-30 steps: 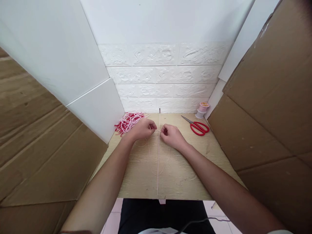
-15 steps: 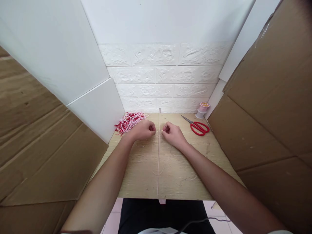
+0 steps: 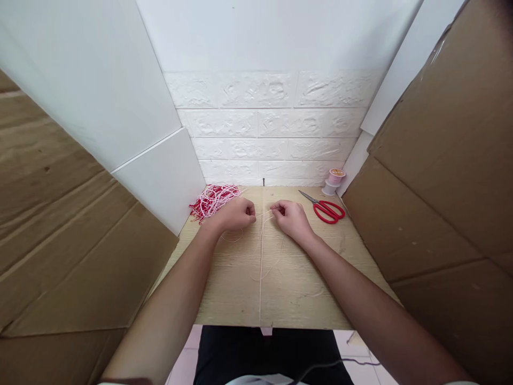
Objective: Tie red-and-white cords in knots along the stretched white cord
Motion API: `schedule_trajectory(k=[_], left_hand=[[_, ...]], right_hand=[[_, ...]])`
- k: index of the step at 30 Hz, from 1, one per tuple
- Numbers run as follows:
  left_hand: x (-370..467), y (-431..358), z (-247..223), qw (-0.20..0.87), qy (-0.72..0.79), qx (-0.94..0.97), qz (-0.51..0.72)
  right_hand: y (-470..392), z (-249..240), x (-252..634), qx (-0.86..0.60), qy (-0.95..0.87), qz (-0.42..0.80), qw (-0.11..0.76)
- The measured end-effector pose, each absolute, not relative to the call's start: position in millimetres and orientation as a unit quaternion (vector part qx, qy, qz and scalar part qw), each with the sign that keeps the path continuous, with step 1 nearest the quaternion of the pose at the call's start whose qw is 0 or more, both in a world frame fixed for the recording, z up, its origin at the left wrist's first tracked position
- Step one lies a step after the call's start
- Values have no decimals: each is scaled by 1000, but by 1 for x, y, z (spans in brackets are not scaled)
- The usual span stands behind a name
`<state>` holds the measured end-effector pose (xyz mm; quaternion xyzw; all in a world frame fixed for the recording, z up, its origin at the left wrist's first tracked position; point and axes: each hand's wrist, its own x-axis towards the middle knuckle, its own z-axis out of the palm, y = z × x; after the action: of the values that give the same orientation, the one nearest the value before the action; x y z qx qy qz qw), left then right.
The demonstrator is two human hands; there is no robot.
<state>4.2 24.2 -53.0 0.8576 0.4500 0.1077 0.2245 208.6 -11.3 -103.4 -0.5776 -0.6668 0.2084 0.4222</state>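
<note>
A pale cord (image 3: 261, 278) runs straight down the middle of the wooden board (image 3: 224, 289), from a dark nail (image 3: 263, 182) at the back to the front edge. My left hand (image 3: 239, 213) is closed just left of the cord, pinching a thin pale thread. To the right of the cord, my right hand (image 3: 291, 216) pinches the thread between thumb and forefinger. The thread (image 3: 265, 214) stretches across the cord between both hands, and its loose part curls over the board below my right hand.
Red and white braided strings (image 3: 216, 200) lie heaped at the back left. Red-handled scissors (image 3: 326, 209) lie at the right, with two stacked spools (image 3: 333, 181) behind them. Cardboard panels (image 3: 433, 176) stand on both sides, and a white brick-patterned wall (image 3: 276, 123) closes the back.
My right hand has moved slightly right, away from the cord, and the thread between the hands spans a wider gap. My left hand has stayed nearly in place.
</note>
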Motion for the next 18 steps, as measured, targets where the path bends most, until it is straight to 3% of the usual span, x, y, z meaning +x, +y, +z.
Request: schedule_trajectory(k=[18], left_hand=[[-4, 33, -57, 175, 514, 830, 123]], right_hand=[[-13, -100, 211, -586, -686, 187, 388]])
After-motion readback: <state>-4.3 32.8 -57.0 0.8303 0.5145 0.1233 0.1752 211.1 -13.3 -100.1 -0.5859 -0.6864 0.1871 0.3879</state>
